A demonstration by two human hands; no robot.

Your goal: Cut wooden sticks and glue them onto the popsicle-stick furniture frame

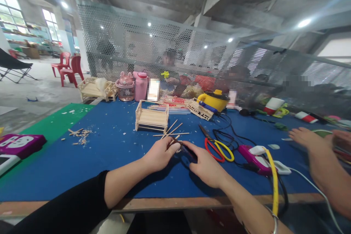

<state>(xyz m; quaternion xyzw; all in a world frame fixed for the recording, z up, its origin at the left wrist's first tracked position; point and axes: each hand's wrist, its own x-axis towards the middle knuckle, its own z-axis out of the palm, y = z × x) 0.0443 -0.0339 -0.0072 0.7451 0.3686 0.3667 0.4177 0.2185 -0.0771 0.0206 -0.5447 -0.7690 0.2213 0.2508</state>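
Two hands are held close together above the front middle of the blue worktop (115, 153), both closed. A dark tool (188, 152) is gripped by the right hand (207, 166), but most of it is covered by the fingers, so its kind cannot be told. Thin sticks are pinched by the left hand (161, 153); their lower ends are hidden, and whether they are touched by the tool cannot be made out. Loose sticks (175, 129) are fanned out just beyond the fingertips, near a small stick-built bench (152, 117) that is stood upright. A second such piece (200, 109) is partly hidden by a blue object in front of a yellow pot (216, 99). The purple block at the far left (24, 144) is cut off by the frame, as are both forearms below.

Bare surface is left between the left forearm and a heap of offcuts (81, 136). The right side is more crowded: scissors (215, 148) (their blades pointed away), black cords and a purple power strip (255, 159) are found there. The near edge is crossed by the right forearm and by a yellow cable (274, 182). Farther right, a co-worker's hand (307, 137) is seen on the worktop.
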